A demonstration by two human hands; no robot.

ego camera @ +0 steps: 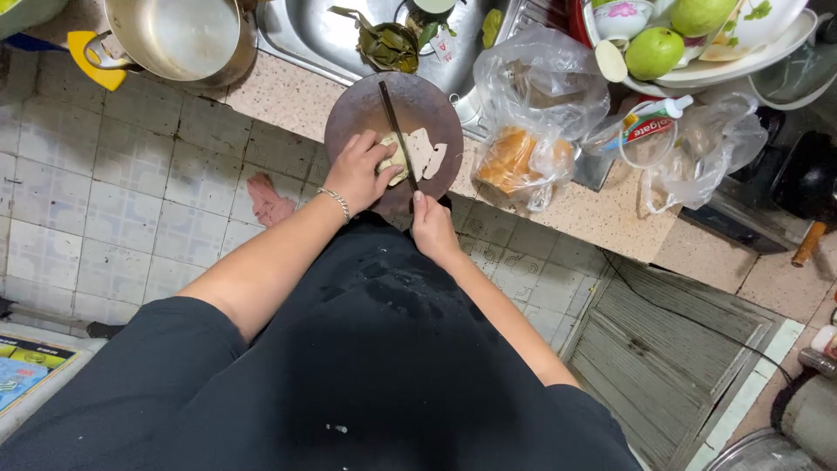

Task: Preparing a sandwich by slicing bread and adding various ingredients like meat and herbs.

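The scene is evenly and fairly brightly lit from overhead, with soft indoor light and no hard shadows. The round cutting board serves as the anchor: it sits sharp and well exposed, its dark face slightly dull. Up and to its left, the metal pot shows a pale sheen of glare on its inside. Just above the board, the steel sink reflects a soft highlight. To the board's right, the clear plastic bags catch small white glints. Below the board, the black clothing loses detail in darkness. Far corners look stretched by the wide lens and slightly softer.
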